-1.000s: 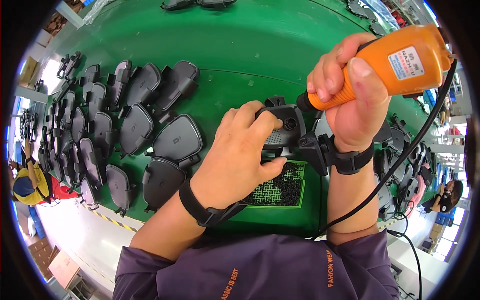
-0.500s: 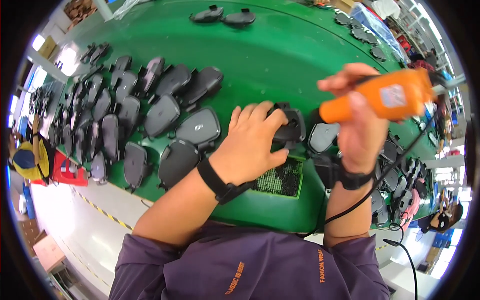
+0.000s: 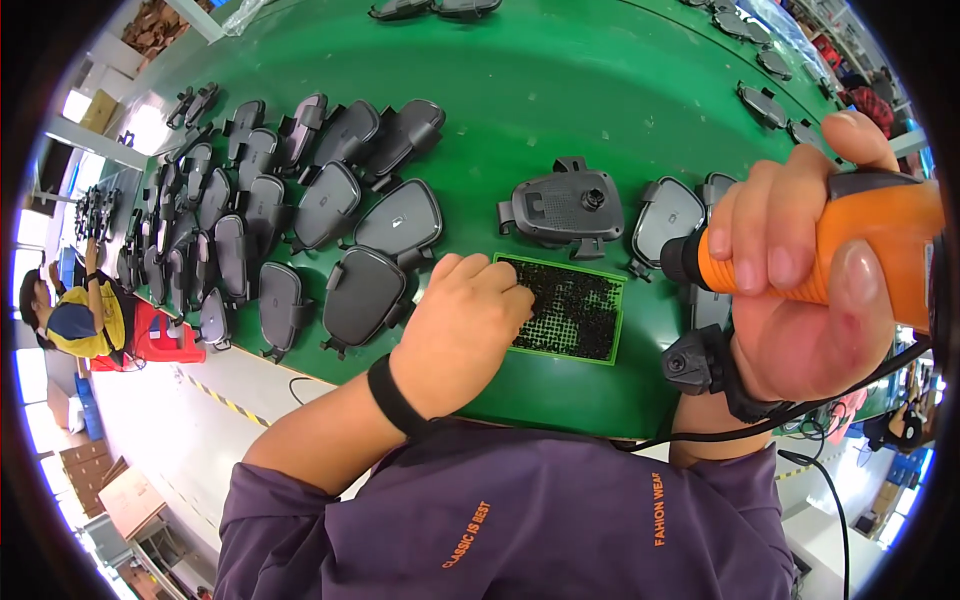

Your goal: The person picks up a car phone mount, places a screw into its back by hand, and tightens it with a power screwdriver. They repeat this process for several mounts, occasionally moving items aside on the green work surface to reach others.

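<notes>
My right hand (image 3: 800, 270) is wrapped round an orange electric screwdriver (image 3: 850, 245), raised over the right of the table with its black nose pointing left. My left hand (image 3: 465, 325) rests at the left side of a green tray (image 3: 618, 320) filled with small black screws (image 3: 575, 305). Its fingers are curled together over the tray, and whatever they pinch is hidden. Just beyond the tray a black phone holder (image 3: 560, 205) lies back side up, its round ball mount showing; neither hand touches it.
Many similar phone holders (image 3: 370, 300) lie in rows on the green table (image 3: 500, 110) to the left. More, such as a grey-faced holder (image 3: 668, 218), lie at right under the screwdriver. A black cable (image 3: 690, 435) runs past my right forearm. A person in yellow (image 3: 85, 315) is at far left.
My left hand has let go of the phone holder and moved back to the screw tray. My right hand has brought the screwdriver nearer and to the right.
</notes>
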Available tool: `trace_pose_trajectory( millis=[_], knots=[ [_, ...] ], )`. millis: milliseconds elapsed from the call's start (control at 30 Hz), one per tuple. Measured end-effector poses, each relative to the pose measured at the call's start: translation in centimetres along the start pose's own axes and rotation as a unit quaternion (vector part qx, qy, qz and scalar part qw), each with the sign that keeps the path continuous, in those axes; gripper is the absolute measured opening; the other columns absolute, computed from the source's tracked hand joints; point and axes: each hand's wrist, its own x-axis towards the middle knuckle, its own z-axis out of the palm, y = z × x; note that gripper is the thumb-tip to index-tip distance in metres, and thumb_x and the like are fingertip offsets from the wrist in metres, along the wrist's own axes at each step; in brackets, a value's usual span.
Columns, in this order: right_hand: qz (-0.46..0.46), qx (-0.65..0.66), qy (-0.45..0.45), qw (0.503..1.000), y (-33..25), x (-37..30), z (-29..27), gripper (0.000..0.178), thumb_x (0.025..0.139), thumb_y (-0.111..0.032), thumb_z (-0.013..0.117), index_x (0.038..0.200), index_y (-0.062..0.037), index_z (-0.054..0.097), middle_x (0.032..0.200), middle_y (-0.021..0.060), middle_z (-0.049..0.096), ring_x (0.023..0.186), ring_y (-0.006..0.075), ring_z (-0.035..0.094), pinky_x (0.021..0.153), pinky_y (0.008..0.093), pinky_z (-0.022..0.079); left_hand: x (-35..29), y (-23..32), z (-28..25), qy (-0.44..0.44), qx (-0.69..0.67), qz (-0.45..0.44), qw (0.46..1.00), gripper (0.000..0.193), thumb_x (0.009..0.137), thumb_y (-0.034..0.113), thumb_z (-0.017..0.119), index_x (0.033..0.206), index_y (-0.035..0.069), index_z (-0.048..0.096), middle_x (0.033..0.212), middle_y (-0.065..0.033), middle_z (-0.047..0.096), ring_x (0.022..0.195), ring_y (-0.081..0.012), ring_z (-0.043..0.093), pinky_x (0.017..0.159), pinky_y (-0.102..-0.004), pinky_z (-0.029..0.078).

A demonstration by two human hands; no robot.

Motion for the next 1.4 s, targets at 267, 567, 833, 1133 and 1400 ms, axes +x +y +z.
trace_pose_trajectory(
  millis=[267,567,833,1133,1400],
  knots=[
    [0.005,0.016,0.006,1.000,1.5,-0.1,0.3,0.056,0.093,-0.031,0.060,0.134,0.0011,0.041,0.071,0.0008,0.052,0.060,0.0130,0.051,0.062,0.0310,0.048,1.0,-0.4,0.3,0.042,-0.030,-0.010,0.999,0.012,0.080,0.012,0.074,0.088,0.007,0.066,0.087,-0.0067,0.059,0.087,-0.0268,0.057,0.081,-0.0393,0.043],
    [0.020,0.036,0.014,0.999,2.5,-0.1,0.3,0.054,0.092,-0.032,0.063,0.132,-0.0027,0.043,0.070,0.0004,0.052,0.058,0.0135,0.052,0.061,0.0309,0.049,1.4,-0.2,-0.3,0.064,-0.314,-0.121,0.939,0.014,0.084,0.005,0.071,0.097,0.003,0.065,0.085,-0.0061,0.067,0.080,-0.0217,0.065,0.074,-0.0355,0.050],
    [-0.002,0.148,-0.032,0.988,3.6,-0.4,0.3,0.053,0.092,-0.033,0.064,0.133,-0.0077,0.042,0.071,-0.0016,0.053,0.060,0.0135,0.055,0.064,0.0317,0.051,1.8,0.4,0.0,0.105,-0.551,-0.170,0.811,0.030,0.084,-0.004,0.069,0.114,0.004,0.066,0.094,-0.0071,0.075,0.084,-0.0132,0.070,0.075,-0.0265,0.054],
    [-0.037,0.205,-0.070,0.975,4.6,-0.2,-0.1,0.052,0.092,-0.034,0.064,0.133,-0.0090,0.043,0.071,-0.0023,0.054,0.062,0.0133,0.056,0.066,0.0317,0.051,2.5,0.6,-0.5,0.088,-0.546,-0.147,0.820,0.036,0.083,-0.005,0.069,0.118,0.005,0.065,0.093,-0.0065,0.075,0.088,-0.0154,0.071,0.079,-0.0292,0.055],
    [-0.048,0.160,-0.015,0.986,5.0,0.4,0.1,0.050,0.093,-0.035,0.060,0.131,-0.0052,0.046,0.071,0.0009,0.054,0.062,0.0145,0.054,0.065,0.0323,0.049,3.7,0.4,-0.6,0.212,-0.307,-0.029,0.927,0.058,0.076,-0.002,0.075,0.131,0.005,0.059,0.112,-0.0133,0.069,0.115,-0.0313,0.062,0.096,-0.0383,0.051]
  ],
)
